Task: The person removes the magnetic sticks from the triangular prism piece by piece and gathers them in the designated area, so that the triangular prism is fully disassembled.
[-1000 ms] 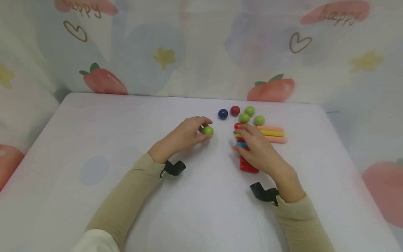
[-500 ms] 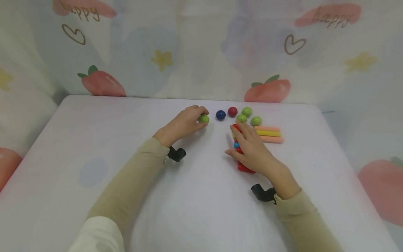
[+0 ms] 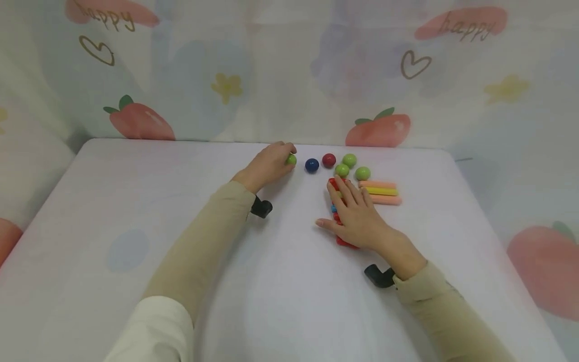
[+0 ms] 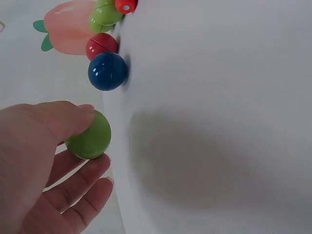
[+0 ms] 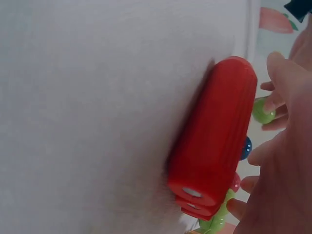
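Green ball (small, glossy, smooth) sits pinched between the thumb and curled fingers of the left hand, at the far side of the bench, just left of a blue ball and red ball. Nearby, the right hand lies flat, fingers straight, on red sticks.

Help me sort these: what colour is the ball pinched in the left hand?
Green; the ball shows best in the left wrist view, pinched by the left hand.
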Motion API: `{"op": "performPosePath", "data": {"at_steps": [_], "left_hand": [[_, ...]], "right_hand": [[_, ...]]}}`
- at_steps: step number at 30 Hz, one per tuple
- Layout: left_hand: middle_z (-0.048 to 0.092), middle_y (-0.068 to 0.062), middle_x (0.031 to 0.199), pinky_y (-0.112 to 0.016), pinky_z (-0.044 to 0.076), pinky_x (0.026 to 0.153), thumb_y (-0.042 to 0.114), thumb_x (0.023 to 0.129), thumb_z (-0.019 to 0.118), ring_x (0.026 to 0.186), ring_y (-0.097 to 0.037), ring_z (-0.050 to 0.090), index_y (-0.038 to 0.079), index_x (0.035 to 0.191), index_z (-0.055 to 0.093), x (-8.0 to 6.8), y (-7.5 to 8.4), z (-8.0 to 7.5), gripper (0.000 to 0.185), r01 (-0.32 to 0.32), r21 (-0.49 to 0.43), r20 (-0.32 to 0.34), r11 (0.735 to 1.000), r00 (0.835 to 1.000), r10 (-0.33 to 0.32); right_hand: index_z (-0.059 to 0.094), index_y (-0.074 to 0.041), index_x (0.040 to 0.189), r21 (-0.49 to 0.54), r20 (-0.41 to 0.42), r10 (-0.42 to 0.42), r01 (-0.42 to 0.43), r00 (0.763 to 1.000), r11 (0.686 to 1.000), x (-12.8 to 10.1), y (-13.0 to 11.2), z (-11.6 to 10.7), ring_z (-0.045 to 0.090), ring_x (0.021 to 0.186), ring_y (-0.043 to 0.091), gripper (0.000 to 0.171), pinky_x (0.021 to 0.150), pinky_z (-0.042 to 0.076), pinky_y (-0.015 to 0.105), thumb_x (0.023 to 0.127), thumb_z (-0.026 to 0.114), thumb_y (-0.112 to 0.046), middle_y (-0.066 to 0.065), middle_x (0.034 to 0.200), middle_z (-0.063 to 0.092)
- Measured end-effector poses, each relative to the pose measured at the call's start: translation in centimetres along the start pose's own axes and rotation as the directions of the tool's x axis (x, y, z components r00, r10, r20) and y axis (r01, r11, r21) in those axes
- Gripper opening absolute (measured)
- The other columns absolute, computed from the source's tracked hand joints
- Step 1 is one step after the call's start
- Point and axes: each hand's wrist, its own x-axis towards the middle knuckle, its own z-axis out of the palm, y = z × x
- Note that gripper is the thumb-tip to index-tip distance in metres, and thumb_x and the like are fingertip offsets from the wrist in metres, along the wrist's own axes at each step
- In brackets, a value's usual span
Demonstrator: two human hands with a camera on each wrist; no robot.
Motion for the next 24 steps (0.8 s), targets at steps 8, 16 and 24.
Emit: {"op": "performPosePath", "data": {"at_steps": [8,16,24], "left_hand": [[0.06,-0.014,0.127,-0.033,0.048,0.101,0.014,0.1,0.057,0.111,-0.022,0.058,0.003,0.134,0.054,0.54,0.14,0.56,0.036,0.012,0.007,0.031,1.0,0.999,-0.012],[0.061,-0.013,0.126,-0.033,0.047,0.102,0.014,0.1,0.056,0.11,-0.021,0.057,0.004,0.134,0.054,0.59,0.34,0.85,0.036,0.034,0.007,0.049,0.999,0.998,-0.034],[0.059,-0.012,0.126,-0.033,0.048,0.1,0.014,0.1,0.055,0.107,-0.021,0.057,0.006,0.137,0.053,0.39,0.33,1.01,0.037,0.056,0.005,0.061,0.998,0.997,-0.056]], "right_hand": [[0.008,-0.003,0.159,0.002,0.025,0.002,-0.002,1.0,1.0,-0.24,0.21,0.33,0.0,0.153,0.043,0.096,0.121,-0.002,0.065,0.095,0.05,-0.062,0.018,0.167,-0.001],[0.008,-0.001,0.158,-0.01,0.011,-0.014,0.014,1.0,1.0,-0.16,0.29,0.66,0.001,0.153,0.044,0.095,0.121,0.001,0.065,0.096,0.049,-0.061,0.019,0.167,-0.002],[0.009,-0.001,0.158,-0.012,0.02,-0.009,0.009,1.0,1.0,0.05,0.23,0.57,0.002,0.153,0.044,0.096,0.12,0.001,0.066,0.096,0.049,-0.062,0.018,0.167,-0.002]]}}
